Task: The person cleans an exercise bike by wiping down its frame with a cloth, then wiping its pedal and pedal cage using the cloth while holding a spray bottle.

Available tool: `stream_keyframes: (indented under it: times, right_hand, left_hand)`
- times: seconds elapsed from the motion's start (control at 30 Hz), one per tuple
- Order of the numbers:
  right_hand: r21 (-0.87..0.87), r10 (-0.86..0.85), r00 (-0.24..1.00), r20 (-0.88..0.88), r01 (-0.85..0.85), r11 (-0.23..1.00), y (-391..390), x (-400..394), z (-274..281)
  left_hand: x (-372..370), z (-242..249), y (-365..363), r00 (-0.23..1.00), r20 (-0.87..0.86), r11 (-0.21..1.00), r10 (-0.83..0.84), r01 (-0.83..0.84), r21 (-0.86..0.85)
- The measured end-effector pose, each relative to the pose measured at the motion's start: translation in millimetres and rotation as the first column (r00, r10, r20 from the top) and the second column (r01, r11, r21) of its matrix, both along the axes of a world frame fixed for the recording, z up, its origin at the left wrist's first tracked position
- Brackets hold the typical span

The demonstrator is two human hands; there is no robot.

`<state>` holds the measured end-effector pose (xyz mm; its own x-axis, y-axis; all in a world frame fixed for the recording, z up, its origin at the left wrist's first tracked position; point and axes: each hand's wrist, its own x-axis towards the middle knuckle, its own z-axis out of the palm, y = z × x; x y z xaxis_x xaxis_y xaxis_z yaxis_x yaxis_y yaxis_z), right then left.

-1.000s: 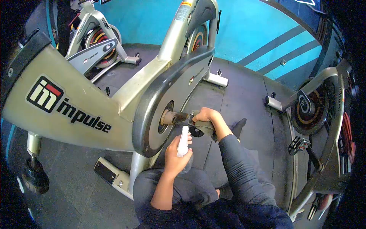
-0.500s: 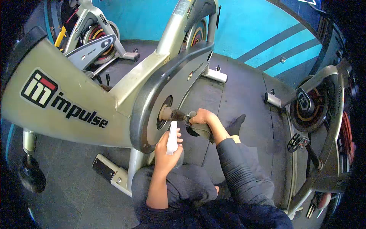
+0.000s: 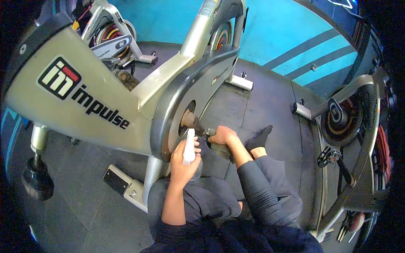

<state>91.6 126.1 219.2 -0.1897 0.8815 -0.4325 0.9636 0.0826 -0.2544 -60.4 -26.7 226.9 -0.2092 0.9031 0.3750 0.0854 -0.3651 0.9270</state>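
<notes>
A spray bottle with a white head (image 3: 190, 147) is upright in my left hand (image 3: 182, 168), whose fingers wrap round its neck; the bottle's body is partly hidden. My right hand (image 3: 223, 137) is closed on a grey cloth (image 3: 221, 152) at the pedal end of the crank (image 3: 194, 122). The pedal is mostly covered by the hand and cloth. The crank joins the grey cover (image 3: 173, 114) of a beige exercise bike (image 3: 109, 105) just left of both hands. The spray head is close to the crank, in front of it.
Another bike (image 3: 114, 38) stands at the back left by the blue wall (image 3: 287, 33). A third bike (image 3: 346, 114) is at the right, its pedal (image 3: 329, 157) sticking out. My socked foot (image 3: 259, 138) rests on the dark floor (image 3: 270, 101) beyond my right hand.
The view has shifted, so the near bike sits slightly further right. My right hand and the cloth are slightly lower, the crank has tilted downward, and the spray bottle remains in my left hand.
</notes>
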Motion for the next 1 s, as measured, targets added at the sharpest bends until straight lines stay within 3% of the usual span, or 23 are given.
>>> stream_keyframes:
  times: [0.07,0.27,0.57,0.8,0.9,1.0]
  right_hand:
    - [0.080,-0.041,0.999,0.028,0.039,0.996,-11,-5,-3]
    - [0.060,-0.043,0.999,0.034,0.041,0.997,-29,-11,-2]
    - [0.084,-0.037,0.998,0.043,0.033,0.996,-62,-20,-7]
    - [0.231,-0.017,1.000,-0.013,0.020,0.973,-96,-28,-24]
    - [0.247,-0.025,1.000,-0.005,0.025,0.969,-107,-33,-25]
    - [0.254,-0.017,1.000,0.002,0.016,0.967,-123,-36,-21]
  left_hand:
    - [-1,-1,-1,0.999,0.029,1.000,-0.015,0.015,0.001]
    - [-4,-2,-6,0.997,0.061,0.999,-0.042,0.042,0.002]
    - [-9,5,-17,0.999,-0.031,0.998,-0.029,0.031,0.047]
    - [-13,28,-39,0.989,-0.139,0.989,0.049,-0.029,0.144]
    - [-24,53,-61,0.945,-0.292,0.972,0.146,-0.082,0.221]
    - [-31,71,-81,0.970,-0.205,0.981,0.129,-0.096,0.166]
